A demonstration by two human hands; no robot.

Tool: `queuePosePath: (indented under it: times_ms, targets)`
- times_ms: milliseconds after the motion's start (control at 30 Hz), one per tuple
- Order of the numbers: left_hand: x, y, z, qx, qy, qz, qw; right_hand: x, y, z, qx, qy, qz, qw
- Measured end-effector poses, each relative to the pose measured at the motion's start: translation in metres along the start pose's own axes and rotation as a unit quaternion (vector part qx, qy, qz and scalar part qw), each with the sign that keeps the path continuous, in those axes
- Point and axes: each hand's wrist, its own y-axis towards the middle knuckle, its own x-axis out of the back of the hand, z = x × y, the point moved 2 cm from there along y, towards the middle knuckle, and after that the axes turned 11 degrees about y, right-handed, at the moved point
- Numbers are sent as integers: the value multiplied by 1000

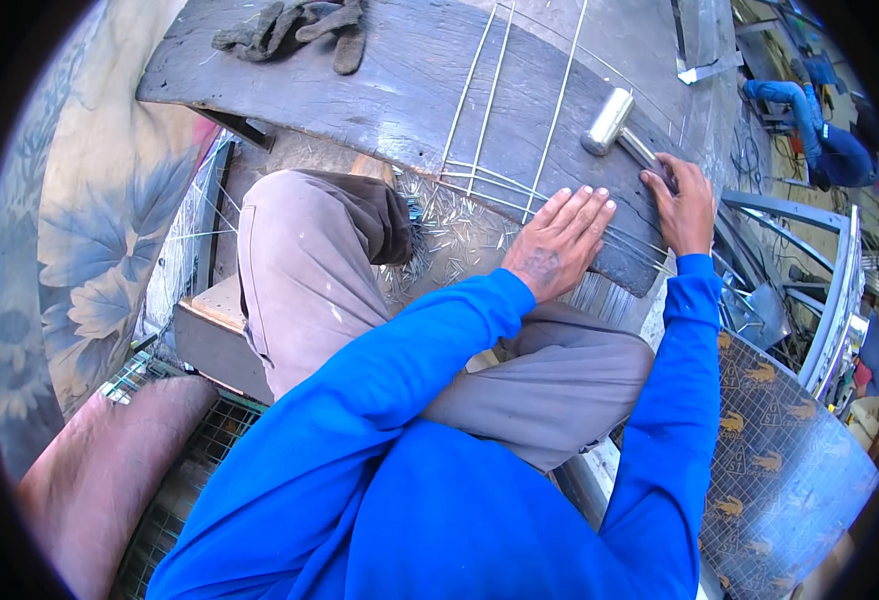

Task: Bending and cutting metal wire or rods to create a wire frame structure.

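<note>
My left hand lies palm down with fingers stretched out, pressing on thin metal rods along the near edge of a dark wooden board. The rods form a bent wire frame, with longer ones running away from me across the board. To its right, my right hand is closed around the handle of a hammer. The hammer's thick, shiny cylindrical head rests on the board, beyond my fingers. Part of the handle is hidden by my hand.
Dark work gloves lie on the board's far left. Many cut wire bits litter the floor under the board. A metal frame and a patterned panel stand at right. Another person in blue is farther off. A floral cloth hangs at left.
</note>
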Motion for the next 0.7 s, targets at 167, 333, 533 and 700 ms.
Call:
queuePosePath:
  times_ms: [167, 333, 533, 700]
  targets:
    - [3, -1, 3, -11, -31, -19, 999, 4, -12, 53, 64, 142, -10, 988]
    - [11, 1, 7, 1, -129, -37, 991, -5, -47, 63, -28, 298, 159, 941]
    - [35, 3, 20, 10, -201, -31, 979, -24, -59, 55, -9, 313, 143, 939]
    - [111, 27, 60, 60, -218, 123, 966, -11, -70, 53, -44, 277, 125, 952]
